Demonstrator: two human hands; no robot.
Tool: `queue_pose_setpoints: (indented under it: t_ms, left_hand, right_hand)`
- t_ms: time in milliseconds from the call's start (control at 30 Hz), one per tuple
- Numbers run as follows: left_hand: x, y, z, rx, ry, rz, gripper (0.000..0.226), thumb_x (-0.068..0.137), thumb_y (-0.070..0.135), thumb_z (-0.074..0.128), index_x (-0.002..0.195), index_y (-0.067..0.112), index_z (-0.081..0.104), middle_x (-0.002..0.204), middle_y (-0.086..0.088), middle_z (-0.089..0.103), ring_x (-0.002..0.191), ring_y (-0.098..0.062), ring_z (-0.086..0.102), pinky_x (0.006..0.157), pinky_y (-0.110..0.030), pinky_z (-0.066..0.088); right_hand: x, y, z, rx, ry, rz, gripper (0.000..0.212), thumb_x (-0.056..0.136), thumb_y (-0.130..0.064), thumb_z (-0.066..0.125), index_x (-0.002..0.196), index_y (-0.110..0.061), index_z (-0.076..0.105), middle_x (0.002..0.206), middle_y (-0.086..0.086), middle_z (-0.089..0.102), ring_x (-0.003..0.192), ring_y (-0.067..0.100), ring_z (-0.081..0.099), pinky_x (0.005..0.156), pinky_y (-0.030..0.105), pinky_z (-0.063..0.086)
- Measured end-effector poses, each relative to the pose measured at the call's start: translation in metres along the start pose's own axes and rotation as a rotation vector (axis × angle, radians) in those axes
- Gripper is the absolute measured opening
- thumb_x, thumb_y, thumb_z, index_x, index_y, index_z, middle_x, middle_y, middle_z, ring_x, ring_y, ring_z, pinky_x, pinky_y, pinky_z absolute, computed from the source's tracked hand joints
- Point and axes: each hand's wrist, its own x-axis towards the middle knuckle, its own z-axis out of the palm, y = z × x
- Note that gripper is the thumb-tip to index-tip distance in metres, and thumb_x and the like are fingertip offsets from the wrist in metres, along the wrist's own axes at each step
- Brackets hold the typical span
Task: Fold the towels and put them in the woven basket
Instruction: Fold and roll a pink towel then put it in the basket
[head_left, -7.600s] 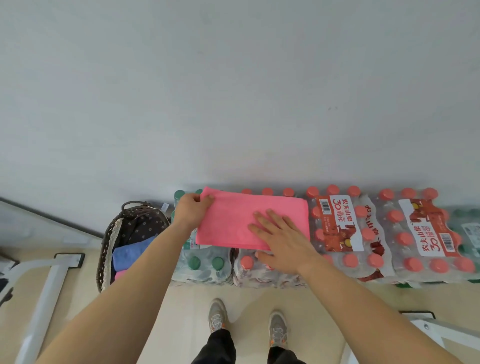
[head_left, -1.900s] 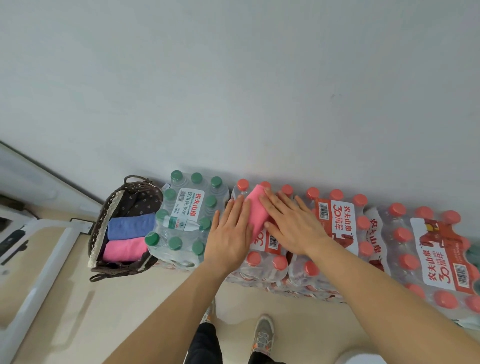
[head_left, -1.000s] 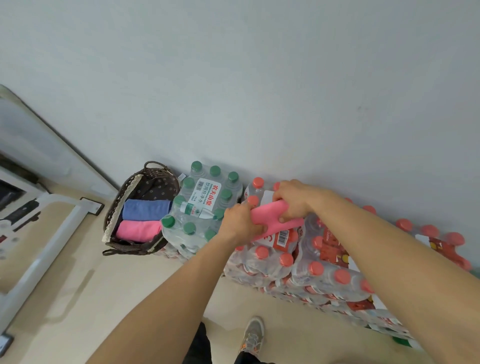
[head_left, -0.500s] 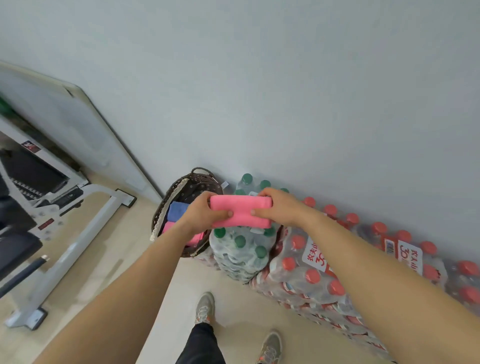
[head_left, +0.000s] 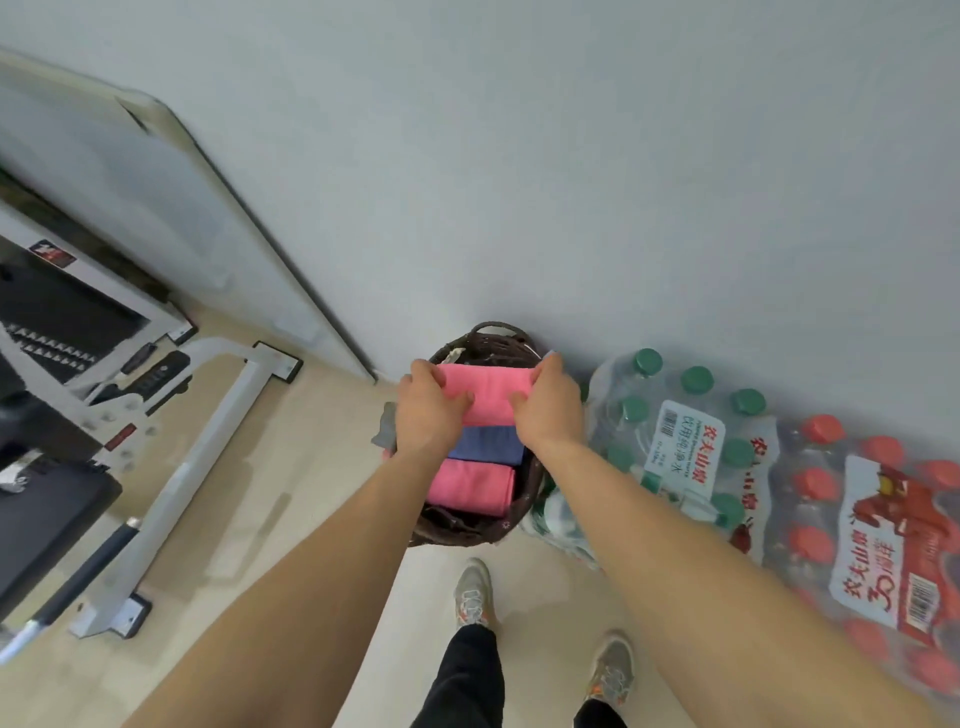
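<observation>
**Third towel going into the basket, both hands on it**

Nearest: two shoes on the pale floor, left shoe and right shoe, with black trouser legs above them. Two bare forearms are reaching forward from the bottom corners.

One basket, dark woven, is sitting on the floor against the wall. It is holding three folded towels in a row, two pink and one blue:
- The near towel, pink, is lying flat at the near end.
- The blue towel is lying just behind it, touching it.
- The far towel, pink, is at the far end, and both hands are holding it.

The left hand is gripping the far towel's left end, fingers curled over the far edge and thumb on top. The right hand is gripping the right end the same way. Cannot tell whether this towel is resting on the basket bottom or hanging just above it.

Two shrink-wrapped bottle packs are standing right of the basket. The green pack is just beside it and the red pack is further right. The caps are too blurred to count.

On the left, one white metal frame is lying on the floor. One pale board is leaning on the wall behind it.
</observation>
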Motion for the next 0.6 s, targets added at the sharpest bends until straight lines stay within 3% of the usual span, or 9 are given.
queue_pose_setpoints:
  t_ms: [67,167,367,600]
  left_hand:
    - [0.013,-0.009,0.011,0.052,-0.021,0.092,0.023,0.087,0.016,0.063,0.104,0.011,0.049,0.107,-0.008,0.054,0.084,-0.019,0.046,0.073,-0.030,0.036]
    - [0.027,-0.017,0.024,0.086,-0.038,0.192,0.019,0.090,0.016,0.055,0.108,0.014,0.054,0.114,-0.005,0.055,0.097,-0.024,0.055,0.085,-0.037,0.042]
    - [0.041,-0.028,0.035,0.055,-0.071,0.270,0.025,0.092,0.014,0.054,0.116,0.015,0.059,0.121,-0.006,0.055,0.102,-0.027,0.062,0.087,-0.043,0.051]
    - [0.035,-0.034,0.050,0.220,-0.147,0.232,0.039,0.095,0.005,0.042,0.131,0.009,0.054,0.141,-0.012,0.044,0.111,-0.036,0.056,0.088,-0.040,0.043]
  right_hand:
    - [0.009,0.003,0.024,-0.075,0.047,0.004,0.015,0.093,-0.006,0.051,0.107,-0.009,0.049,0.112,0.016,0.055,0.097,0.037,0.060,0.080,0.042,0.049]
    - [0.022,0.008,0.044,-0.143,0.105,0.022,0.023,0.093,0.000,0.036,0.108,-0.007,0.052,0.116,0.018,0.051,0.092,0.039,0.058,0.079,0.044,0.048]
    - [0.033,0.014,0.057,-0.126,0.108,-0.030,0.024,0.088,0.004,0.044,0.107,-0.006,0.055,0.119,0.017,0.049,0.091,0.038,0.057,0.078,0.042,0.047]
    - [0.025,0.018,0.075,-0.132,0.024,0.003,0.035,0.085,0.005,0.045,0.116,-0.007,0.055,0.127,0.014,0.045,0.097,0.038,0.058,0.085,0.046,0.049]
